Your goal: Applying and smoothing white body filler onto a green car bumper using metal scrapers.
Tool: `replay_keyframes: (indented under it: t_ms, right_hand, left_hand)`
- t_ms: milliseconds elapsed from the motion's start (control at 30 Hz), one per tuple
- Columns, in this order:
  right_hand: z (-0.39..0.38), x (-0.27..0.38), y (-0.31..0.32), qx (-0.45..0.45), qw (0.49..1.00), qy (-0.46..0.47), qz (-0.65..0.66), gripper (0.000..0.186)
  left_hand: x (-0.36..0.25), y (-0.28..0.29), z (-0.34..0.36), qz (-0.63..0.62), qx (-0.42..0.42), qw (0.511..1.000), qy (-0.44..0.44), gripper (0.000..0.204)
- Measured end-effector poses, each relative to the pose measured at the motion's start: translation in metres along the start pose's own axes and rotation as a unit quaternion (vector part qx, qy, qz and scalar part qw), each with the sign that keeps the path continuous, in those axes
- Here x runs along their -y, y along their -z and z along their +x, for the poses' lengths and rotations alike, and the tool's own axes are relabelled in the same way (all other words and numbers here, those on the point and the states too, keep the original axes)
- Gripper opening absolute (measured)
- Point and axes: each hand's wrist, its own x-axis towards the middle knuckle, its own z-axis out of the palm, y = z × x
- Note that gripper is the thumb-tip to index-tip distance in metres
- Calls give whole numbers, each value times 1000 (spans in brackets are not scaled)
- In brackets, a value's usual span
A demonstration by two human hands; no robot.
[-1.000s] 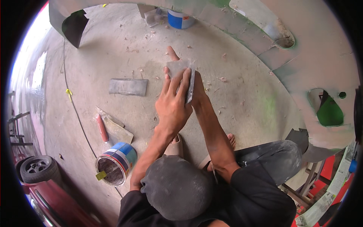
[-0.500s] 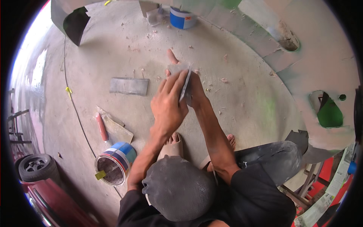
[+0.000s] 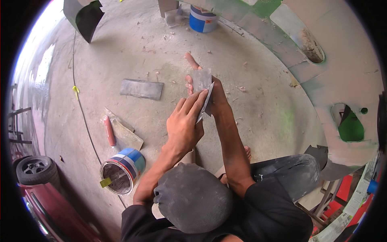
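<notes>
My left hand [image 3: 184,121] is closed on a thin grey spreader blade [image 3: 206,101], seen nearly edge-on, its fingers flat along one face. My right hand [image 3: 219,94] supports a flat grey plate [image 3: 201,78], with its thumb and fingertips showing past the plate's far and left edges. The blade leans against the near right part of the plate. Left of the hands, a grey rectangular strip [image 3: 142,89] lies on the concrete floor. How the right palm meets the plate is hidden.
An open can of putty [image 3: 123,171] stands at lower left, near a red-handled scraper [image 3: 109,131]. A blue-and-white can [image 3: 202,19] stands far ahead. A large patched body panel [image 3: 314,80] curves along the right. A thin cable [image 3: 84,115] crosses the floor; a wheel [image 3: 36,169] is far left.
My left hand has drawn the blade toward me and slightly right, uncovering more of the plate. My right hand still holds the plate. The whole view has shifted slightly.
</notes>
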Motion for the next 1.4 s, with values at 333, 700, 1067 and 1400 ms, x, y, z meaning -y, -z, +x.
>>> replay_keyframes:
  t_ms: [333, 700, 1067, 1400]
  right_hand:
    - [-2, -1, -21, -94, 981, 35, -169, 52]
    - [6, -25, 6, -149, 965, -117, -180, 63]
    - [16, 3, 22, 18, 994, 51, 92, 92]
    - [13, -4, -3, 83, 990, 73, 87, 102]
  left_hand:
    - [7, -1, 19, -22, -47, 999, -9, 42]
    - [20, 16, 50, -88, -129, 986, 53, 31]
    - [16, -22, -27, 0, 99, 995, -1, 63]
    - [15, -21, 7, -1, -6, 998, 60, 35]
